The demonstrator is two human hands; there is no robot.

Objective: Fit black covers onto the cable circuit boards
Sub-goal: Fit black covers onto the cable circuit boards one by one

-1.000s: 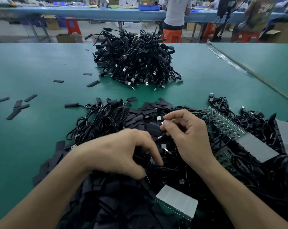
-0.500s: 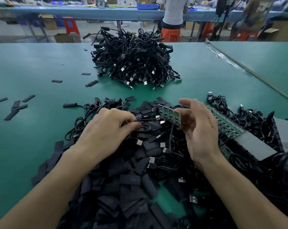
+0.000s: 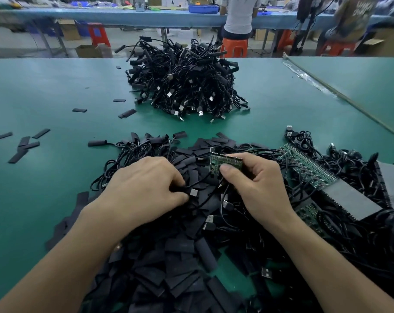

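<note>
My right hand grips a small green circuit board panel between thumb and fingers, with black cables hanging from it. My left hand lies palm down on the near heap, its fingertips pinching a black cable beside a silver USB plug. Flat black covers lie heaped under and in front of both hands, mixed with loose cables. What the left fingertips hold beyond the cable is hidden.
A big pile of finished black cables stands mid-table. More green boards with cables and grey strips lie at the right. Stray covers dot the green mat on the left. A table seam runs diagonally at right. People sit at a far bench.
My right hand lifted the green board panel out of the heap and now holds it closer in, thumb on its face. My left hand slid forward and right onto a cable.
</note>
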